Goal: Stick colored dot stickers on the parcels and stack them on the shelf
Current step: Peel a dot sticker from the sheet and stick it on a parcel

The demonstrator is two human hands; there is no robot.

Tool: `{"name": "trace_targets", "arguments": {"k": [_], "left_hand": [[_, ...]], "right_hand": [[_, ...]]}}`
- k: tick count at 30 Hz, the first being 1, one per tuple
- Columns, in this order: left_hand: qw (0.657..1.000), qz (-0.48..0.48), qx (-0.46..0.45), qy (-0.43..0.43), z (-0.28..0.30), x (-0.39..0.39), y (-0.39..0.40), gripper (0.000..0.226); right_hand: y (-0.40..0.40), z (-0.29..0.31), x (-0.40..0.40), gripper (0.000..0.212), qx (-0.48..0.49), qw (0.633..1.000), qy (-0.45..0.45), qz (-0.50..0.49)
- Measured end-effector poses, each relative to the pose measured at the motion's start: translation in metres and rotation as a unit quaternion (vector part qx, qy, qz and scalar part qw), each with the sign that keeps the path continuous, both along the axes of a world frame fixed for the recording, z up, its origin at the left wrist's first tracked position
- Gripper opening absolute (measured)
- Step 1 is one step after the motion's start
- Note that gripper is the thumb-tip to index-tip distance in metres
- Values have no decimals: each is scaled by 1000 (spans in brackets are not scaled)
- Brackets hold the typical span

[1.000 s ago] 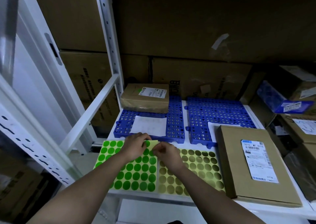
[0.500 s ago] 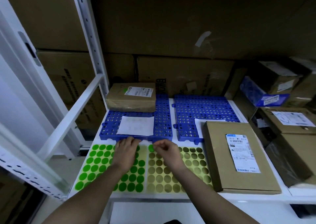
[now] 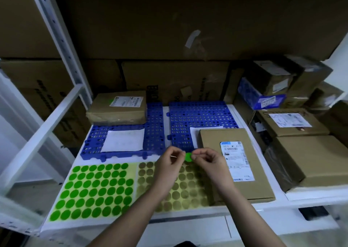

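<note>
Peeled round green dot sticker (image 3: 188, 156) is up in the air between my two hands, just in front of the blue perforated plastic mat (image 3: 199, 122). Left hand (image 3: 169, 164) fingers curled, tips pinching the sticker's left edge; right hand (image 3: 209, 162) fingers curled too, thumb and forefinger clamped on its right edge. Can't tell which side is the glue side.

Target as I judge it: flat brown cardboard parcel with white shipping label (image 3: 233, 164), lying just right of the blue mat's front corner, right beside my right hand. Green dot sticker sheet (image 3: 94, 190) lies in front of the mat on the white shelf (image 3: 263, 205); olive-yellow dot sheet (image 3: 180, 188) next to it, partly under my forearms.

To do this well:
- let one hand go so the dot hangs from one fingertip edge only, glue facing down
- keep it from folding onto itself
- land it on bare cardboard, not over the barcode on the label
- press flat from one edge across.

Small brown taped parcel (image 3: 118, 108) sits on the mat's far left corner, a green mark near its label, so probably done already.
</note>
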State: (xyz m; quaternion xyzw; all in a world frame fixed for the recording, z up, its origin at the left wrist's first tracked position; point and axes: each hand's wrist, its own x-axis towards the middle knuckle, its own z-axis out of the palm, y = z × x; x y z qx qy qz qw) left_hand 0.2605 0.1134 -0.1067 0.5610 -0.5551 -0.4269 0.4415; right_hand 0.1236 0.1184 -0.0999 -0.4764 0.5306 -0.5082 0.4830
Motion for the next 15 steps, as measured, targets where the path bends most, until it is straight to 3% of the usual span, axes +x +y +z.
{"name": "trace_targets", "arguments": {"k": [7, 15], "left_hand": [[997, -64, -12, -39, -13, -61, 6, 17], [962, -41, -92, -254, -24, -114, 24, 12]], "right_hand": [[18, -3, -69, 21, 24, 998, 58, -23], [36, -11, -127, 15, 98, 982, 160, -8]]}}
